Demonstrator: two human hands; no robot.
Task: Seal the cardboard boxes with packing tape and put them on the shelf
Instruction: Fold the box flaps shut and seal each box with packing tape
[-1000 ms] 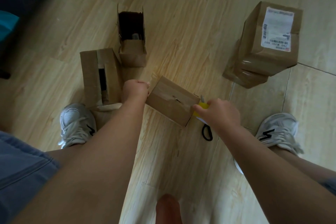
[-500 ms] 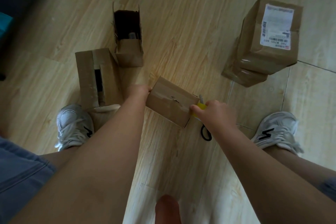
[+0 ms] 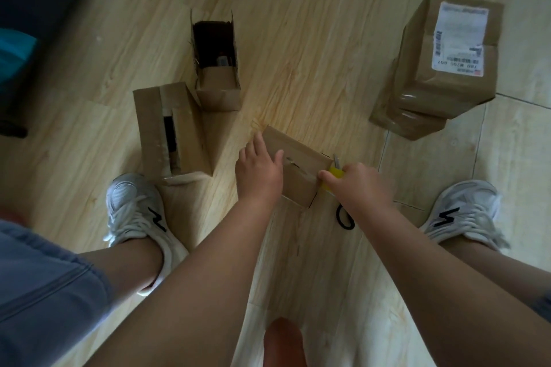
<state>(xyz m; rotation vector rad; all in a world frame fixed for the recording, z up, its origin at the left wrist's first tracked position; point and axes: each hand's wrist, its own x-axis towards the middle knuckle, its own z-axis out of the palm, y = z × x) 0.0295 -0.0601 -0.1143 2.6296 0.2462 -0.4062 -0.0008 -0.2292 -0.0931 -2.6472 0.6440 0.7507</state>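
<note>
Now mid-seal: our left hand (image 3: 259, 171), fingers flat, presses the box (image 3: 301, 152) on the floor (image 3: 298, 39) before us, right hand (image 3: 359, 185) clenched round the yellow tape (image 3: 335, 172) at its right edge; next, we judge, cut and smooth the strip.

Likely home room: pale wood-plank floor (image 3: 313, 24), labelled parcel (image 3: 441, 74) on it.

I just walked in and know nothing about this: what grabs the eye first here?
Two bare hands meet on a small box on the floor between two sneakers: the left hand presses its top, the right hand grips a yellow item at its edge. At right stands a taped stack with a white label; upper left, an open box.
</note>
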